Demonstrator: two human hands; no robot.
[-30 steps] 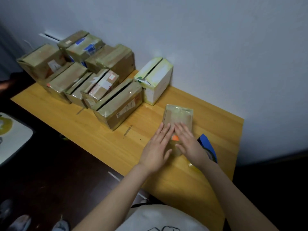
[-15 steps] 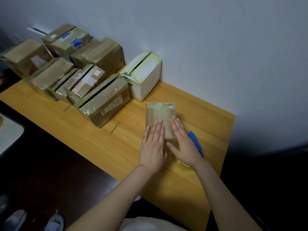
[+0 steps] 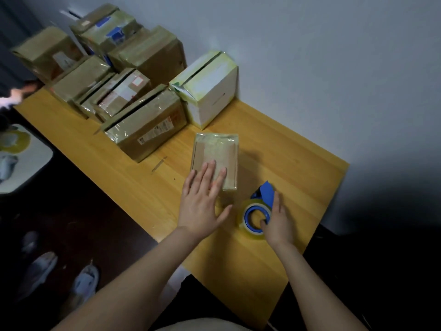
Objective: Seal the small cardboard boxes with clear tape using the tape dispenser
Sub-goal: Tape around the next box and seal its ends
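A small flat cardboard box covered in clear tape lies on the wooden table. My left hand rests flat on the box's near end with straight fingers. To its right lies the blue tape dispenser with a roll of clear tape. My right hand grips the dispenser, thumb hooked into the roll's core and fingers along its blue blade guard.
Several taped brown boxes are stacked at the table's back left against the wall. A white box stands beside them. The table's right edge is close to the dispenser. Shoes lie on the dark floor at the left.
My right hand has left the small box and taken hold of the tape dispenser. My left hand stays flat on the box.
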